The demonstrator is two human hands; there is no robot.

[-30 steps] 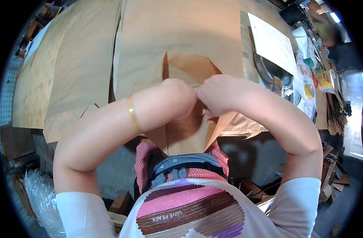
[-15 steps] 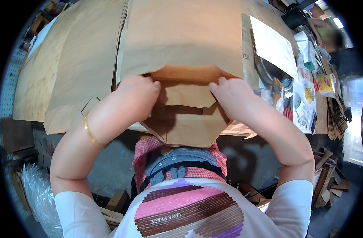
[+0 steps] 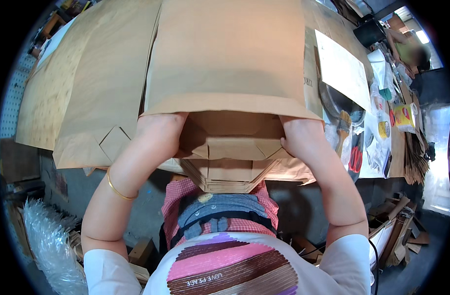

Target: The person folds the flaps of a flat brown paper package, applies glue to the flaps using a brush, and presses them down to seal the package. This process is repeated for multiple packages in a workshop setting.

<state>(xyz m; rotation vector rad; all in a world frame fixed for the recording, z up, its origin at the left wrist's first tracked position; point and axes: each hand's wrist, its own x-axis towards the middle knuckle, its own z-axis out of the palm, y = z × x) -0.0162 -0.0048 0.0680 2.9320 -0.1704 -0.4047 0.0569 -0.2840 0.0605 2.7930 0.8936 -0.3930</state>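
Note:
A large brown paper bag [image 3: 230,54] lies in front of me with its near end spread wide. Its upper flap [image 3: 230,102] stretches across both of my hands. Tucked under the left side of that flap is my left hand [image 3: 161,132], its fingers hidden by paper. My right hand [image 3: 303,135] sits under the right side; only its thumb shows, against the lower fold, and the other fingers are covered. Below the opening, the folded ends of several stacked paper bags [image 3: 230,187] jut over the table edge toward my lap.
More flat brown bags [image 3: 99,88] lie on the left. To the right are a white sheet [image 3: 342,69] over a round grey basin [image 3: 333,96], a brush [image 3: 343,128], red-handled scissors [image 3: 355,158] and a yellow container [image 3: 404,117]. Another person [image 3: 411,51] is at the far right.
My hands have gone from gripping the bag's upper edge to inside its end, spreading slightly apart. The upper flap now covers my fingers, and the lower fold has lifted off the stack.

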